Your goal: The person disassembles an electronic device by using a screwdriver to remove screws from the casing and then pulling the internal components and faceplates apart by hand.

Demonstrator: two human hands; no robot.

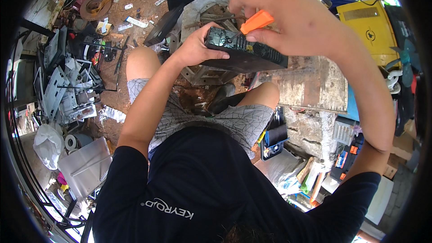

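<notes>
A black box-shaped device point(245, 62) with vent slots along its face is tilted over a grey metal frame point(191, 18) in front of my knees. Its left end is gripped by my left hand point(194, 50), with the thumb along the near side and the fingers over the far edge. My right hand point(290, 20) is closed around the orange handle of a screwdriver point(257, 21). The thin shaft slants down and left to the box's vented face near my left fingers. Whether its tip sits in a screw cannot be made out.
Metal scrap and dismantled parts point(67, 90) are heaped at the left. A worn wooden board point(315, 83) lies right of my knee, with a yellow case point(366, 29) behind it. Small debris point(135, 21) litters the brown ground, and a fan blade point(407, 63) stands far right.
</notes>
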